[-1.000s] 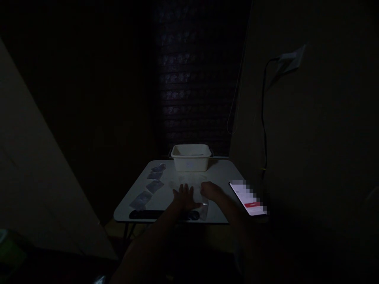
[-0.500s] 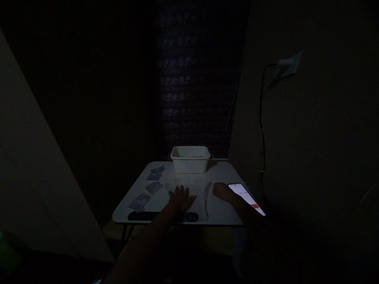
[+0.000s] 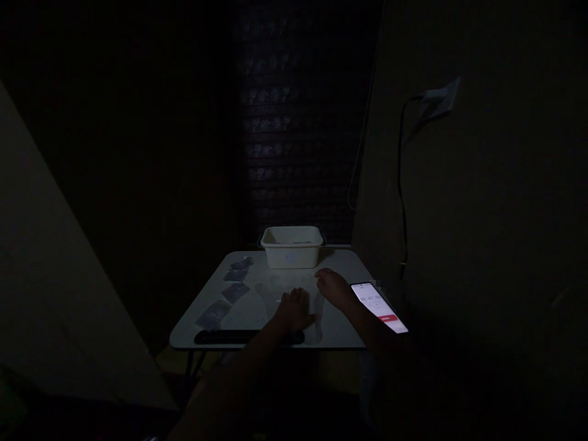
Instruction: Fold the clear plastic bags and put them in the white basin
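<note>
My left hand (image 3: 295,311) lies over the near middle of the white table (image 3: 271,294), fingers spread and thumb out to the right, with nothing seen in it. Farther right, my right hand (image 3: 331,286) is above the table with its fingers bent; whether it holds anything is too dark to tell. Between and beneath the hands lies a faint clear sheet or film (image 3: 318,318), its outline hard to make out. A white tub (image 3: 293,256) stands at the table's back edge. Several thin clear packets (image 3: 214,315) lie in a row along the left side.
A lit phone (image 3: 379,308) showing a timer lies at the right edge of the table, beside my right forearm. A dark slot (image 3: 225,337) runs along the near edge. On the right wall a cable (image 3: 401,184) hangs from a socket (image 3: 441,101). A dark blind hangs behind.
My left hand has slid to the right. My right hand has moved forward and slightly left, toward the tub. The whole view has shifted a little.
</note>
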`<state>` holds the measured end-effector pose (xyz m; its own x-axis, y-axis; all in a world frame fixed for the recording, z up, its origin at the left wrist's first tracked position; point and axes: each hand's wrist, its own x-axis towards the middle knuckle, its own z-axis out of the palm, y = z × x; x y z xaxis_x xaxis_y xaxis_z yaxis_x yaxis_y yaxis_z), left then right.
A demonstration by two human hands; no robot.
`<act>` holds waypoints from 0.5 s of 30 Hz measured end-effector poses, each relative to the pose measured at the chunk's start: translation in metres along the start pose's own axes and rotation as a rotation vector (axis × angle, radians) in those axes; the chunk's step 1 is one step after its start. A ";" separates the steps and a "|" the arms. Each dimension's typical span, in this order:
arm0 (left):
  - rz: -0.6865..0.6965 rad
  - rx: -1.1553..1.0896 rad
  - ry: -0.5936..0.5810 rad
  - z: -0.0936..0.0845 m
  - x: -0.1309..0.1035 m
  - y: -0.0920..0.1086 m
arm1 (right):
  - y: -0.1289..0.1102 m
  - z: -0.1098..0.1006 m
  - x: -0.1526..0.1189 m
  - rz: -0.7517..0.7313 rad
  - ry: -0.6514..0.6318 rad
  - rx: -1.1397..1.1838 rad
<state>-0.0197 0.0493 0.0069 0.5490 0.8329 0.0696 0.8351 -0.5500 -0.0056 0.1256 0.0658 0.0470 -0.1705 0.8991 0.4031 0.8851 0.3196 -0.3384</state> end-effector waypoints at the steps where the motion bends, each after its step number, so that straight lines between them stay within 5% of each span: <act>1: -0.001 -0.004 -0.006 0.001 0.001 0.004 | -0.004 0.001 0.000 -0.022 -0.015 0.010; 10: -0.061 -0.035 -0.030 0.008 0.004 0.017 | 0.012 0.018 -0.005 0.051 -0.313 -0.002; 15: -0.109 -0.030 0.026 -0.003 0.003 0.002 | 0.030 0.018 -0.004 0.061 -0.317 -0.009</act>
<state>-0.0163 0.0503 0.0104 0.4540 0.8860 0.0936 0.8881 -0.4586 0.0329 0.1452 0.0772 0.0194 -0.2425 0.9653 0.0969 0.9014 0.2611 -0.3455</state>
